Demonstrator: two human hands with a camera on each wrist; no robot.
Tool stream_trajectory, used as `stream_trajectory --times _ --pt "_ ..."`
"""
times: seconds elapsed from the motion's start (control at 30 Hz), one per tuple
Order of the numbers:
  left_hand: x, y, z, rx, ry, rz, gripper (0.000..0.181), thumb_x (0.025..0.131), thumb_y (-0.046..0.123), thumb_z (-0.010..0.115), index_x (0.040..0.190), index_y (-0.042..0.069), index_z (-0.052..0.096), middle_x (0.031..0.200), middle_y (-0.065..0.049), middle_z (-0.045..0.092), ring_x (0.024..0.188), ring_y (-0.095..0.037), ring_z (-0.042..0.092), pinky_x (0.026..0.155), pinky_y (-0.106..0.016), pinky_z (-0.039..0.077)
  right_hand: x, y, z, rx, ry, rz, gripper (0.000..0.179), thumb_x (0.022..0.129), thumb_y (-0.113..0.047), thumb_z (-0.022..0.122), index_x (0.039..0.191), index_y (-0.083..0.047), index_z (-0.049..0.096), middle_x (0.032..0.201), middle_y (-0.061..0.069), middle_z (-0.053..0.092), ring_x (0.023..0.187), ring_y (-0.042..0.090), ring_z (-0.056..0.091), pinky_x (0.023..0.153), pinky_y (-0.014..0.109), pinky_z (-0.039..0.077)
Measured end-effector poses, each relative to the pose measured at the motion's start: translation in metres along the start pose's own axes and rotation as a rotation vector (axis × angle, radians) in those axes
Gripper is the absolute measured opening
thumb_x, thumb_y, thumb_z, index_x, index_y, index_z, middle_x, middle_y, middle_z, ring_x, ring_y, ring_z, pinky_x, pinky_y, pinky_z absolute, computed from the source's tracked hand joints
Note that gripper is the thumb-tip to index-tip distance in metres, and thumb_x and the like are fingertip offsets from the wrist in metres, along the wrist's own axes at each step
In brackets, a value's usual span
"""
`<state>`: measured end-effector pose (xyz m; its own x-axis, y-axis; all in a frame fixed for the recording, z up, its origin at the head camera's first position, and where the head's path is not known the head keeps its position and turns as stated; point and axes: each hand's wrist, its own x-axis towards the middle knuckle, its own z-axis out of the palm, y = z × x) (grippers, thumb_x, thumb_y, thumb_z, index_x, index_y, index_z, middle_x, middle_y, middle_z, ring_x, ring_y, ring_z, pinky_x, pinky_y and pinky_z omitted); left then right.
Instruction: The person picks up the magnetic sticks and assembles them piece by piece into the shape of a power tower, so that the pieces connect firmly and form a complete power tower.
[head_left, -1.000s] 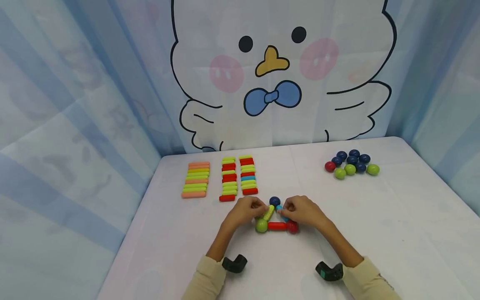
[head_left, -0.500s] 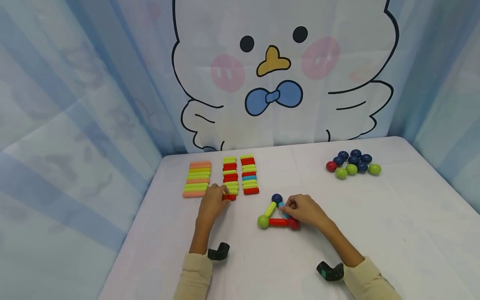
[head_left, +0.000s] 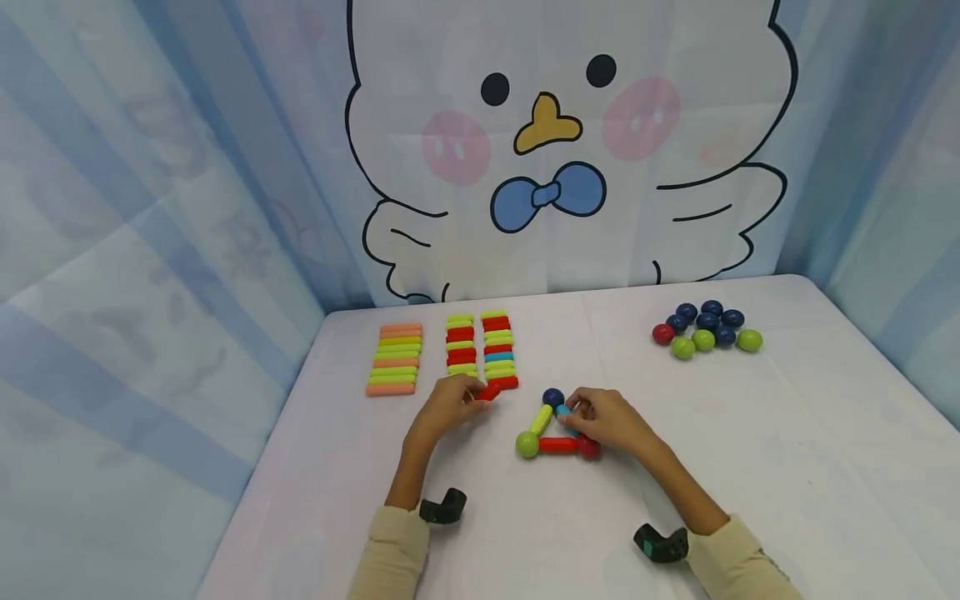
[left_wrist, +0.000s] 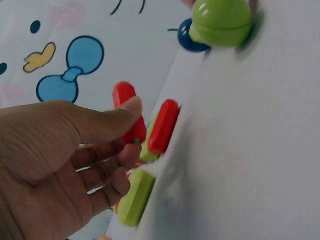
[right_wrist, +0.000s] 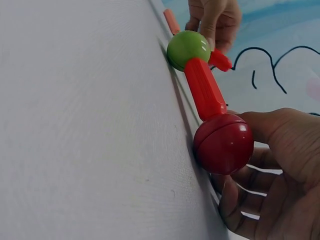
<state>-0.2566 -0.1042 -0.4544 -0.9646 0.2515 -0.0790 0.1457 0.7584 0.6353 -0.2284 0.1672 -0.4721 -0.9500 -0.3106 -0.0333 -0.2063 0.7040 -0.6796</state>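
My left hand (head_left: 448,406) pinches a red rod (head_left: 488,392) between thumb and fingers, close by the near end of the rod rows. In the left wrist view the red rod (left_wrist: 135,131) stands out past the thumb tip. A flat triangle of balls and rods lies to the right. It has a green ball (head_left: 527,444), a dark blue ball (head_left: 553,397), a red ball (head_left: 589,447), a yellow-green rod (head_left: 541,419), another red rod (head_left: 558,445) and a blue rod (head_left: 564,412). My right hand (head_left: 609,417) grips the blue rod, its fingers partly covering it.
Two columns of mixed rods (head_left: 461,356) lie behind the left hand, with a column of orange and yellow-green rods (head_left: 393,362) further left. Several loose balls (head_left: 707,321) cluster at the back right of the white table (head_left: 735,442). A printed curtain (head_left: 547,250) stands behind.
The left hand let go of the triangle, reached left to the near end of a rod column, took a red rod and has moved it rightward. The right hand stays at the blue rod.
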Motion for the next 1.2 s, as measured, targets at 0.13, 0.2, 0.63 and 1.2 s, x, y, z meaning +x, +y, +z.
stream_trajectory --times 0.13,0.2,0.63,1.2 --pt "0.005 0.015 0.020 -0.199 0.026 0.075 0.033 0.088 0.029 0.073 0.116 0.011 0.066 0.106 -0.004 0.069 0.094 -0.018 0.063 0.077 -0.026 0.057 0.001 0.001 0.002 0.021 -0.030 -0.012 0.028 0.088 -0.029 0.071 0.104 -0.006 0.067 0.076 -0.002 0.058 0.068 0.012 0.050 0.058 0.020 0.042" --pt "0.005 0.023 0.031 -0.279 0.052 0.093 0.034 0.089 0.031 0.072 0.117 0.013 0.066 0.109 -0.005 0.070 0.097 -0.020 0.065 0.078 -0.028 0.058 0.002 0.001 0.003 0.031 -0.041 -0.027 0.029 0.088 -0.029 0.072 0.104 -0.006 0.067 0.075 -0.002 0.058 0.067 0.012 0.050 0.057 0.020 0.042" --pt "0.006 0.040 0.062 -0.340 0.129 0.163 0.032 0.090 0.028 0.071 0.120 0.016 0.067 0.111 -0.003 0.072 0.105 -0.018 0.066 0.083 -0.026 0.056 0.000 -0.002 0.004 0.052 -0.065 -0.054 0.029 0.088 -0.029 0.072 0.104 -0.005 0.066 0.076 -0.001 0.059 0.067 0.012 0.051 0.057 0.021 0.044" --pt "0.007 0.028 0.044 -0.202 0.244 0.072 0.030 0.090 0.027 0.071 0.118 0.017 0.067 0.111 0.000 0.068 0.096 -0.015 0.062 0.083 -0.025 0.056 -0.007 0.003 -0.018 0.127 -0.379 -0.164 0.046 0.081 -0.028 0.081 0.107 -0.006 0.049 0.091 0.005 0.056 0.083 0.018 0.054 0.070 0.022 0.050"
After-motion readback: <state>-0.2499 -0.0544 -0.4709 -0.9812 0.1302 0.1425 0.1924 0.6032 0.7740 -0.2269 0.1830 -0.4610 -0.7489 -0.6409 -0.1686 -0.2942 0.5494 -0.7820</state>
